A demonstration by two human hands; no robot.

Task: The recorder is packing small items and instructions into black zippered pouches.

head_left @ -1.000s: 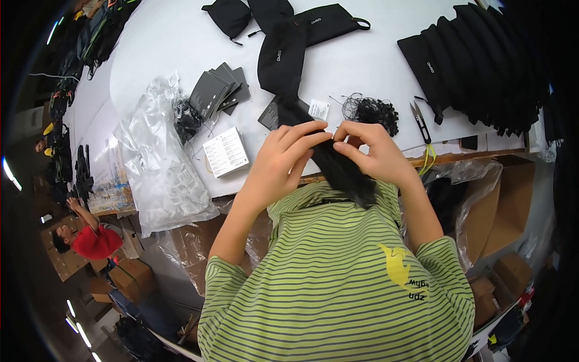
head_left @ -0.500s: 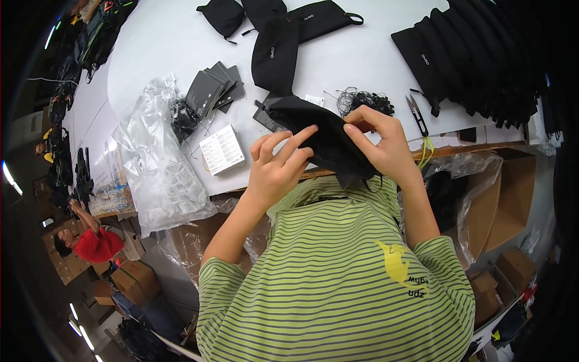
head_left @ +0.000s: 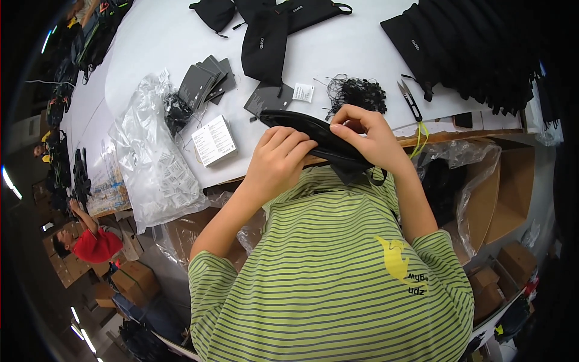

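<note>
Between my two hands, close to my body at the table's near edge, is a black fabric pouch (head_left: 329, 145) with its long opening facing up and a loop at its right end. My left hand (head_left: 278, 158) is closed on the pouch's near rim, its fingertips bent over the edge. The thumb and fingers of my right hand (head_left: 368, 137) pinch the far rim. Just beyond the pouch lie a dark grey card (head_left: 263, 98), a small white label (head_left: 303, 92) and a tangle of black cords (head_left: 356, 95).
Thread snips (head_left: 411, 102) with a yellow cord lie right of the cords. Stacked black pouches (head_left: 446, 51) fill the far right; more pouches (head_left: 265, 48) lie ahead. Left are grey cards (head_left: 202, 81), a white box (head_left: 214, 142) and a plastic bag (head_left: 154, 157). A person in red (head_left: 96, 244) works farther left.
My left fingers, spread at the pouch's opening before, have closed over its near rim. The pouch has tipped and its opening looks narrower. The white label beyond it shows more fully now.
</note>
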